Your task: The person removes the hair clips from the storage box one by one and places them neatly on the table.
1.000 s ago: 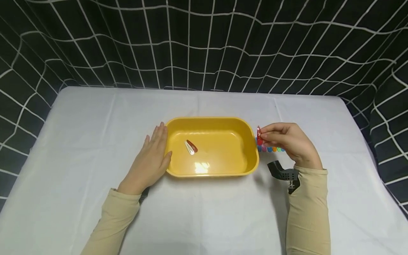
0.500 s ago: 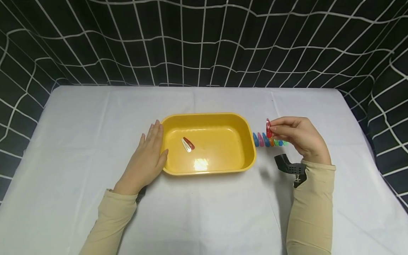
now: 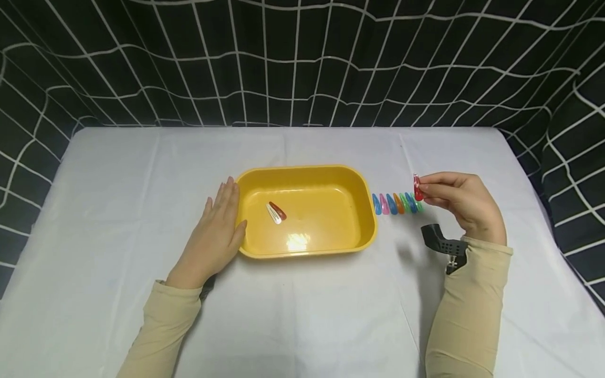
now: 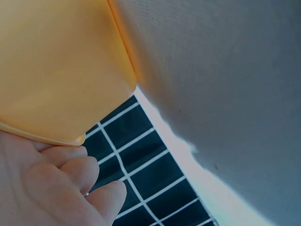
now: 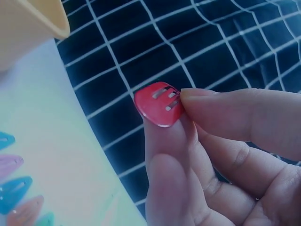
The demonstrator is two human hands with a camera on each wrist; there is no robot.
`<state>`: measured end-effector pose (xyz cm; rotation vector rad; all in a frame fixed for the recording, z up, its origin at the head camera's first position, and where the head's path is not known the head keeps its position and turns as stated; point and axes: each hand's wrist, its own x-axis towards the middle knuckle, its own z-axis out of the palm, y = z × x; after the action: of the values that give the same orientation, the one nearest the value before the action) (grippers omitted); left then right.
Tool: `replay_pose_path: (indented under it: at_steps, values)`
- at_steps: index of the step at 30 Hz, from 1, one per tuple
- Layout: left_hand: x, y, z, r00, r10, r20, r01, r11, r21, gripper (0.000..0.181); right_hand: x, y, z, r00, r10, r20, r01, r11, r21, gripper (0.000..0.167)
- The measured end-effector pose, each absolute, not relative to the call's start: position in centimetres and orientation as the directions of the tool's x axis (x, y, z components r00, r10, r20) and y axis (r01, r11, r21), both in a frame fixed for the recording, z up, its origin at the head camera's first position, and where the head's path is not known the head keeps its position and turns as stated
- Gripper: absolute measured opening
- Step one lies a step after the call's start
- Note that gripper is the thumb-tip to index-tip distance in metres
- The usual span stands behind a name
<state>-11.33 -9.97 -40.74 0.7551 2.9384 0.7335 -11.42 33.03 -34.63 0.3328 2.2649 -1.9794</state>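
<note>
My right hand (image 3: pixel 465 205) pinches a red snap hair clip (image 3: pixel 418 188) between thumb and fingers, above the right end of a row of clips. In the right wrist view the red clip (image 5: pixel 157 104) shows its slotted face at the fingertips. My left hand (image 3: pixel 208 239) lies with straight fingers along the left end of a yellow plastic basin (image 3: pixel 307 255), touching its rim. Inside the basin rest a white hair clip (image 3: pixel 273 213) and a brownish-red hair clip (image 3: pixel 278 210), side by side.
Blue, pink, orange and green hair clips stand in a row right of the basin, among them a pink clip (image 3: pixel 385 204) and an orange clip (image 3: pixel 398 203). A white cloth covers the table (image 3: pixel 302 310). Black fabric with white netting (image 3: pixel 302 68) surrounds the back and sides.
My right hand has moved right along the row with the red clip, away from the basin. More of the row now shows. My left hand stays at the basin's side.
</note>
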Motion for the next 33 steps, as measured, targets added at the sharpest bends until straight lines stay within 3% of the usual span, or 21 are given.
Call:
replay_pose_path:
  at_steps: [8, 17, 25, 33]
  values:
    - [-11.4, -10.2, -40.7, -0.883, 0.46, 0.099, 0.453, 0.775, 0.441, 0.065, -11.3, 34.6, -35.3, -0.958, 0.126, -0.257, 0.269, 0.091, -0.959, 0.017]
    - [-11.3, -10.2, -40.7, -0.883, 0.458, 0.106, 0.453, 0.769, 0.451, 0.065, -11.3, 36.7, -37.3, -0.926, 0.12, -0.359, 0.35, -0.089, -0.932, 0.025]
    - [-11.1, -10.1, -40.7, -0.881, 0.461, 0.106, 0.456, 0.767, 0.451, 0.065, -11.4, 37.7, -39.0, -0.873, 0.213, -0.44, 0.462, 0.068, -0.884, 0.031]
    - [-11.1, -10.1, -40.9, -0.877, 0.466, 0.12, 0.467, 0.763, 0.448, 0.065, -11.5, 37.7, -40.1, -0.856, 0.302, -0.42, 0.492, 0.227, -0.84, 0.029]
